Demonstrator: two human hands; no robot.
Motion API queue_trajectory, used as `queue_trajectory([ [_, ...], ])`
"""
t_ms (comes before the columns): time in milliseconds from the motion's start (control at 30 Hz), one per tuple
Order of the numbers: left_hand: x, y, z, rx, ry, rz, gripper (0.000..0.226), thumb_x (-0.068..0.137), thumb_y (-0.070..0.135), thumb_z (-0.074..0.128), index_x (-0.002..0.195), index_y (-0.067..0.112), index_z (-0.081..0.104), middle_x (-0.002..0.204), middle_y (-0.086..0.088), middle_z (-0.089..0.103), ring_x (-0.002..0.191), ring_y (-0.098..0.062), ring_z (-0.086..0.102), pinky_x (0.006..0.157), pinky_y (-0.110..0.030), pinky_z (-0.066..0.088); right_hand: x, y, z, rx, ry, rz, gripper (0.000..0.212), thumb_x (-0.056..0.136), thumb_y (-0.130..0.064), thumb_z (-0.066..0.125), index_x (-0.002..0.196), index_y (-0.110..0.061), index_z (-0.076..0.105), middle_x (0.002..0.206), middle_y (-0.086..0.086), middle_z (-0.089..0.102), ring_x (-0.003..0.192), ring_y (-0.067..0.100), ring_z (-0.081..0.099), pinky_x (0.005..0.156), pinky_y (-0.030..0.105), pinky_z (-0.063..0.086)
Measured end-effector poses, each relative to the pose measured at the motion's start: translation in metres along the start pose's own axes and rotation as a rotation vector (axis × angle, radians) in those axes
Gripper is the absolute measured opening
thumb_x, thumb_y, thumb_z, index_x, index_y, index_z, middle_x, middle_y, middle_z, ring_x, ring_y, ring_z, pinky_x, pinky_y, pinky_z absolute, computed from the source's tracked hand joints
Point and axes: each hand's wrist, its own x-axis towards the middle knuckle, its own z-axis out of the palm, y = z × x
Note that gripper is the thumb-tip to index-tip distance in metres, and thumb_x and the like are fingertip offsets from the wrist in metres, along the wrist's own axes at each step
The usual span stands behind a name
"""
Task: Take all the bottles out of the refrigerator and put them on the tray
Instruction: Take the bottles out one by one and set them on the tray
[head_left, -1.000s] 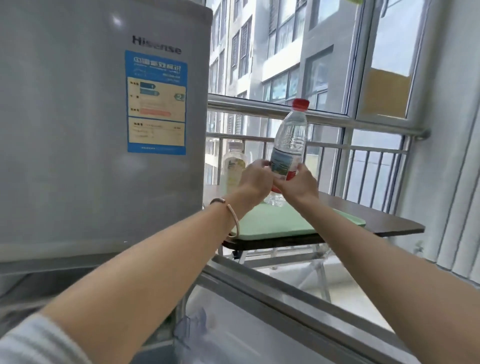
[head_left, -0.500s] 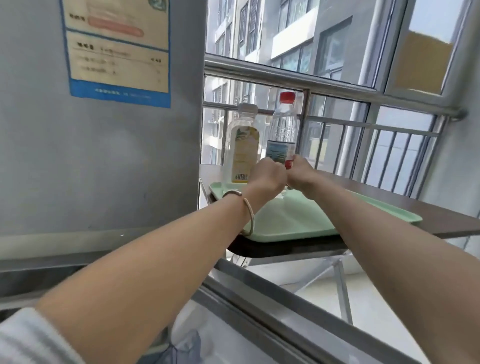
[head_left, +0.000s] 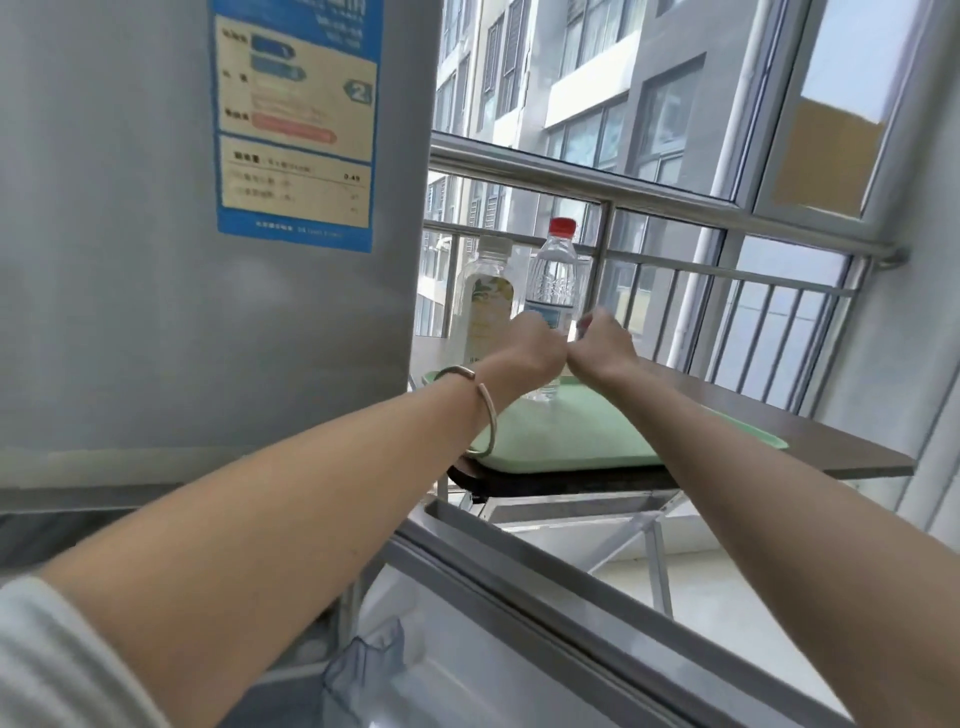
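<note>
A clear water bottle (head_left: 556, 270) with a red cap stands upright on the pale green tray (head_left: 571, 436). My left hand (head_left: 530, 351) and my right hand (head_left: 602, 343) are closed around its lower half from either side, hiding the label. A second bottle (head_left: 485, 306) with a yellow label and a pale cap stands just left of it on the tray, partly behind my left hand. The grey refrigerator (head_left: 130, 260) fills the left side.
The tray lies on a dark brown table (head_left: 841, 447) against a metal window railing (head_left: 675, 202). The open refrigerator door (head_left: 545, 597) runs across the bottom under my forearms. A bracelet (head_left: 483, 405) circles my left wrist.
The red-capped bottle came down from mid-air and now stands on the tray beside the yellow-label bottle. Both hands followed it down and stay at its sides.
</note>
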Motion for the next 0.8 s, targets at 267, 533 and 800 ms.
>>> queue_trajectory([
  [267,-0.116,0.010,-0.069,0.200,0.098,0.136,0.035,0.098,0.010,0.039,0.131,0.003,0.049,0.123,-0.012,0.060,0.092,-0.022,0.059,0.068,-0.022,0.043,-0.117,-0.061,-0.026,-0.055,-0.115,-0.129,0.050,0.090,-0.021,0.058,0.133,-0.003,0.041,0.123,0.014,0.059,0.103,0.030,0.059,0.089,0.041,0.052],
  [533,-0.195,-0.060,-0.145,0.429,0.066,0.012,0.035,0.093,0.019,0.048,0.123,0.004,0.060,0.125,-0.012,0.062,0.115,-0.030,0.058,0.084,-0.031,0.044,-0.221,-0.110,0.030,-0.026,-0.302,-0.207,0.045,0.086,-0.017,0.064,0.126,-0.004,0.048,0.117,0.017,0.059,0.107,0.033,0.059,0.086,0.040,0.048],
  [800,-0.199,-0.235,-0.182,0.577,-0.111,-0.233,0.030,0.093,0.024,0.044,0.101,0.002,0.063,0.108,-0.015,0.066,0.098,-0.034,0.063,0.069,-0.030,0.043,-0.288,-0.113,0.172,-0.126,-0.602,-0.225,0.048,0.088,-0.013,0.055,0.132,-0.005,0.040,0.123,0.022,0.058,0.111,0.038,0.058,0.085,0.038,0.050],
])
